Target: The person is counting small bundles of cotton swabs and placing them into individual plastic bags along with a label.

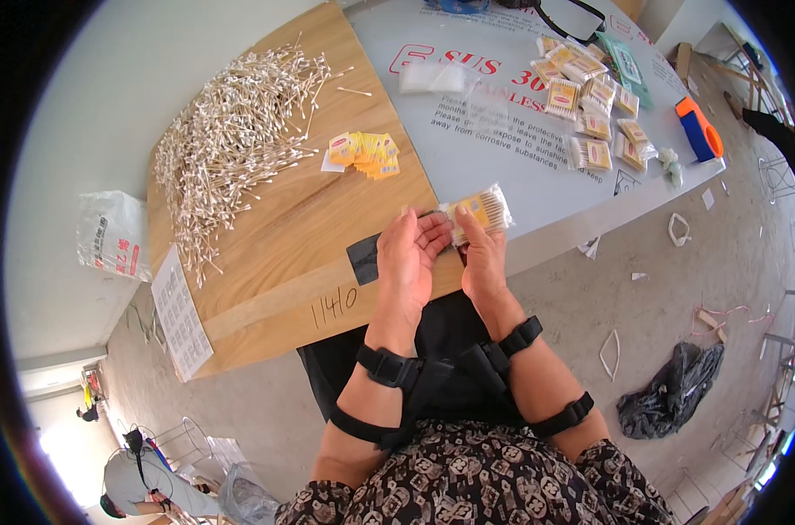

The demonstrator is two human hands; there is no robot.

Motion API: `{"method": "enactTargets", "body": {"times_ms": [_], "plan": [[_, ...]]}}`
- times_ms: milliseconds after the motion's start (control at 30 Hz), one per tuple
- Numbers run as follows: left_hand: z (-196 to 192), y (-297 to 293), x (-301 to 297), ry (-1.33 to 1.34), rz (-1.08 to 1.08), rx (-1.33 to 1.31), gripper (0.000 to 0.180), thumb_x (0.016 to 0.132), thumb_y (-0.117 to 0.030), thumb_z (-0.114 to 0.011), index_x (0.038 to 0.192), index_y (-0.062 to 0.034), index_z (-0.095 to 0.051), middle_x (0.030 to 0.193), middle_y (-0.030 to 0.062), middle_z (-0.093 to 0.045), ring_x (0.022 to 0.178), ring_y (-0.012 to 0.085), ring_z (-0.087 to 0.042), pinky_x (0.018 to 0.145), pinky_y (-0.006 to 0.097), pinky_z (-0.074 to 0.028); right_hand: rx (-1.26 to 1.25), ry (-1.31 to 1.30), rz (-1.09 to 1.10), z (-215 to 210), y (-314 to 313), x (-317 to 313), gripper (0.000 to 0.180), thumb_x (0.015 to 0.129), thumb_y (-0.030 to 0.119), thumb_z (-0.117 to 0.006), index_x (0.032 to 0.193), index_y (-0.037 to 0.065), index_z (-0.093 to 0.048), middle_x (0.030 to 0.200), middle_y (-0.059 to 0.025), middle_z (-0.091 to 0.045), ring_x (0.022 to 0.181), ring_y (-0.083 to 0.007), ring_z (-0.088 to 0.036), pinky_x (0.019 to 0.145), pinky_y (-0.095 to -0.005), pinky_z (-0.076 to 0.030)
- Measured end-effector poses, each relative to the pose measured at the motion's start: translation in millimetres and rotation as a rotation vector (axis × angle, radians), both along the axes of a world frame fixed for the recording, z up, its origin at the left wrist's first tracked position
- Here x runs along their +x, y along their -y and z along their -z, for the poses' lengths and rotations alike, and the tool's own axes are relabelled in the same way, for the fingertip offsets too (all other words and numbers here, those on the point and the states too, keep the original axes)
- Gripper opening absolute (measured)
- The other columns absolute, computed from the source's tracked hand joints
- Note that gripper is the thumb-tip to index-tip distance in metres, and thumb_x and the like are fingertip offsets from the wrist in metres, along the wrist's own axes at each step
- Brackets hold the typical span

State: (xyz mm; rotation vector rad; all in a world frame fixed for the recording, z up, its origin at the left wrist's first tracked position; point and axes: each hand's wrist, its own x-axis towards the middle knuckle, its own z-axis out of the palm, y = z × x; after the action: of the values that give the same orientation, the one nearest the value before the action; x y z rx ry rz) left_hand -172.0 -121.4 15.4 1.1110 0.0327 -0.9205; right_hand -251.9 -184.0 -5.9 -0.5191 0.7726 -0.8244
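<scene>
My right hand (483,261) grips a clear packet of cotton swabs (494,210) with a yellow card inside, its thumb lying over the top face. My left hand (406,262) is half turned palm up beside the packet's left end. Its thumb stands apart from the loosely bent fingers, whose tips reach the packet's edge; whether they touch it is hard to tell. Under the left hand, at the table edge, lies a dark flat piece (363,261). Farther left on the wooden tabletop are yellow cards (367,154) in an overlapping stack and a big heap of loose cotton swabs (240,122).
Filled swab packets (594,96) are piled on the grey sheet (538,188) at the right. Near them are an orange and blue tool (700,129) and empty clear bags (432,79). A label sheet (180,315) hangs over the left edge. A black plastic bag (673,389) lies on the floor.
</scene>
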Motion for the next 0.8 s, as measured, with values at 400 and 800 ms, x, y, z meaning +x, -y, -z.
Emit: {"method": "enactTargets", "body": {"times_ms": [400, 800], "plan": [[-13.5, -7.7, -2.7, 0.172, 0.127, 0.161, 0.041, 0.101, -0.029, -0.048, 0.121, 0.006, -0.047, 0.103, 0.0236, -0.064, 0.091, 0.0289, -0.066, 0.079, 0.038, -0.056, -0.039, -0.093, -0.116, 18.8, 5.9, -5.5, 0.032, 0.085, 0.011, -0.069, 0.115, 0.004, -0.06, 0.105, -0.004, -0.065, 0.092, -0.0124, -0.063, 0.078, -0.0281, -0.05], [-9.7, -16.7, -3.8, -0.134, 0.023, -0.138, 0.054, 0.102, -0.037, -0.044, 0.131, 0.0078, -0.036, 0.128, 0.0312, -0.051, 0.119, 0.0385, -0.053, 0.105, 0.048, -0.041, -0.149, 0.137, -0.172, 12.2, 61.5, -16.0, 0.032, 0.097, 0.015, -0.056, 0.122, -0.004, -0.059, 0.115, -0.0137, -0.064, 0.11, -0.0247, -0.062, 0.094, -0.0365, -0.05]]}}
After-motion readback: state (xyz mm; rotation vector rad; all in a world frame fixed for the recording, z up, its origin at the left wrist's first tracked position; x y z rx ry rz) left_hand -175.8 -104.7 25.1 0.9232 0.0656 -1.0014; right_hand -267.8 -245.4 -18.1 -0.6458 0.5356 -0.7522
